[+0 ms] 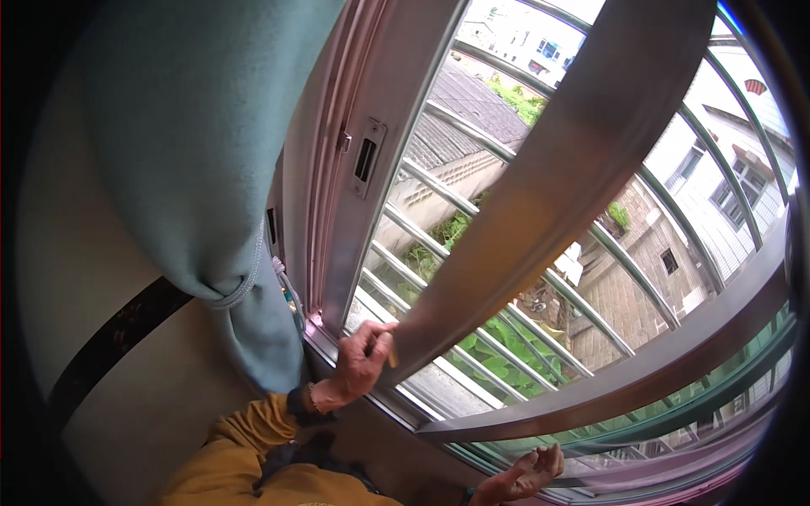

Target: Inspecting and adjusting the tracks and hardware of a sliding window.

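Observation:
My left hand (361,364) is closed at the lower end of a wide brown metal window sash post (540,194). A small yellowish bit shows by its fingertips; I cannot tell what it is. Low in the picture, my right hand (521,477) is turned palm up beside the lower window rail (607,390). Its fingers are loosely bent, and nothing shows in them. Mustard sleeves (268,423) cover my arms, with a dark cuff at the left wrist.
A blue-grey curtain (198,143), tied back, hangs on the left. The window jamb (371,219) carries a latch plate (369,158). Steel security bars (472,198) cross the opening, with leaves, roofs and a brick wall outside. More glass panes overlap at lower right.

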The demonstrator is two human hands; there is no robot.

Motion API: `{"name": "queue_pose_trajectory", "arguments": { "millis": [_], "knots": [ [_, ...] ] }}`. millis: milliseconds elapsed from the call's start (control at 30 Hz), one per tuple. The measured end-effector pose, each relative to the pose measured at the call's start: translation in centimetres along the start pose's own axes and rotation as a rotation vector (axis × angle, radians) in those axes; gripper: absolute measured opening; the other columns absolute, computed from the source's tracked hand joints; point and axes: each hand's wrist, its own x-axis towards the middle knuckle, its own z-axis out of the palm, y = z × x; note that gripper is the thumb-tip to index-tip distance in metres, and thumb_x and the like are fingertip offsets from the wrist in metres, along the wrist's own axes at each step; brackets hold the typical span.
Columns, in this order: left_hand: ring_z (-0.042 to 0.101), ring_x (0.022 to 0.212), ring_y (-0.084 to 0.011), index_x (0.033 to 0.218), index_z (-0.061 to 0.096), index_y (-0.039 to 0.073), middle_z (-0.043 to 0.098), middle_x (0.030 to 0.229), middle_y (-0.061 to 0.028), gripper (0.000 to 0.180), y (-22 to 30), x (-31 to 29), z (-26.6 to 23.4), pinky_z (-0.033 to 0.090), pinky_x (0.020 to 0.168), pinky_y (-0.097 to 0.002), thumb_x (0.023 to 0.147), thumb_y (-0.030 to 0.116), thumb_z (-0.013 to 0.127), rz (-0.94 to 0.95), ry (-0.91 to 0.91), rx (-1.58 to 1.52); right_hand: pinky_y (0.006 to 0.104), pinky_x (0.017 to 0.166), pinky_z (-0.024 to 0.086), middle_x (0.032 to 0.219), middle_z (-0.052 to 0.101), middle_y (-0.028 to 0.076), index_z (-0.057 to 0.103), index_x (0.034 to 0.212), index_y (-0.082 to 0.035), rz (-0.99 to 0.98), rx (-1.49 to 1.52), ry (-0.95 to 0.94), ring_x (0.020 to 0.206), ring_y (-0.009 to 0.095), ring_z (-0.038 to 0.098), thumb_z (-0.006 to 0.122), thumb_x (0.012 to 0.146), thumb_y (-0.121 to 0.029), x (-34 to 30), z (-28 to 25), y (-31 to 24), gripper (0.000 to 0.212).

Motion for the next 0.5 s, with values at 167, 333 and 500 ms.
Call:
{"name": "queue_pose_trajectory", "arguments": {
  "millis": [167,333,500],
  "knots": [
    [0.038,0.06,-0.0012,0.111,0.059,0.0,0.044,0.064,0.0063,0.024,2.4,-2.4,2.8,0.035,0.055,-0.0187,0.093,0.013,0.05,-0.073,-0.198,-0.068,0.0367,0.078,0.046,0.1,0.058,0.015,0.057,0.113,0.007,-0.184,-0.042,-0.006,0.09,0.027,0.055,0.055,0.089,-0.011,2.2,0.6,-3.9,0.03],
    [0.038,0.057,-0.0011,0.113,0.059,0.001,0.043,0.061,0.006,0.024,2.2,-3.5,4.8,0.035,0.053,-0.0194,0.093,0.012,0.05,-0.114,-0.237,-0.078,0.0367,0.085,0.044,0.107,0.053,0.014,0.055,0.115,0.003,-0.235,0.007,0.038,0.094,0.025,0.053,0.054,0.087,-0.005,2.2,1.6,-2.8,0.03],
    [0.043,0.056,-0.0036,0.106,0.054,-0.001,0.05,0.067,-0.0008,0.022,2.3,-4.3,6.1,0.041,0.055,-0.0218,0.09,0.015,0.054,-0.072,-0.339,-0.171,0.0363,0.079,0.041,0.116,0.045,0.018,0.047,0.125,0.003,-0.316,-0.037,0.003,0.1,0.026,0.046,0.055,0.087,-0.004,2.3,2.5,-3.5,0.039]
  ]
}}
